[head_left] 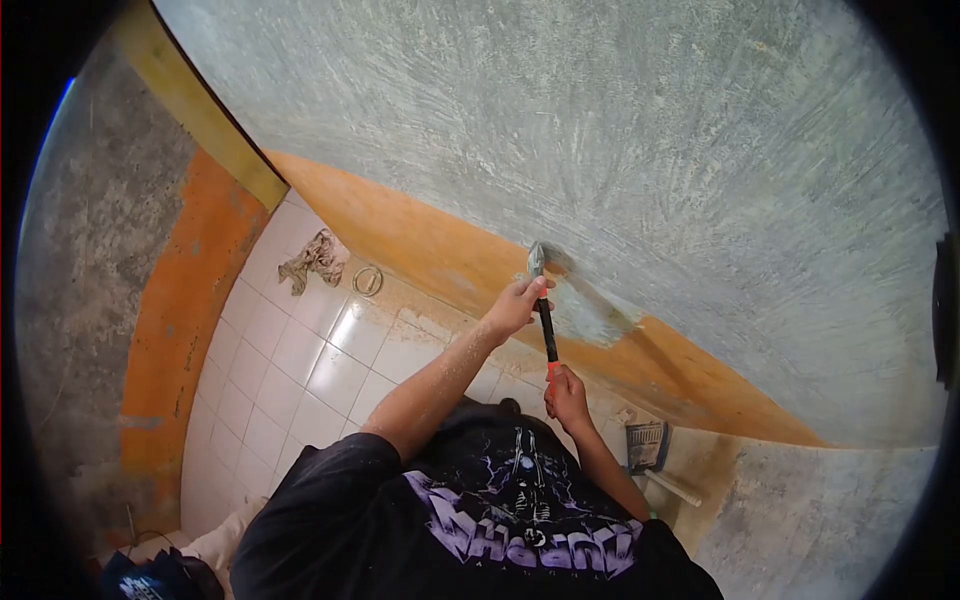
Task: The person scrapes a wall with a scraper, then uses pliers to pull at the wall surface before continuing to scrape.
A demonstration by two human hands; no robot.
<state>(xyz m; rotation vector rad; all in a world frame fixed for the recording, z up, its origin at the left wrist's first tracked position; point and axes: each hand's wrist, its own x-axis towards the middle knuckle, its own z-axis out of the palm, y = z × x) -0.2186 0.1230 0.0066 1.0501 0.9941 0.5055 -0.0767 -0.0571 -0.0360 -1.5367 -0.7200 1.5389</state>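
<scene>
Both my hands are wrapped round a long-handled scraper [547, 335] with a black shaft and red-orange parts. My left hand [517, 306] grips it high up, just below the grey metal head. My right hand [568, 396] closes round the red lower end. The scraper's head meets the wall, or nearly so, at the border between the orange paint band [430, 225] and the bare grey wall [640, 150]. Beside the head, a pale grey patch [590, 318] breaks the orange band.
Light dust and flakes lie on the tiled floor [290, 355] along the wall's foot. A crumpled cloth [313, 262] and a ring-shaped roll [368, 281] rest there. To my right are a dark tray-like item [648, 446] and a pale stick [674, 488]. Another wall [160, 350] stands left.
</scene>
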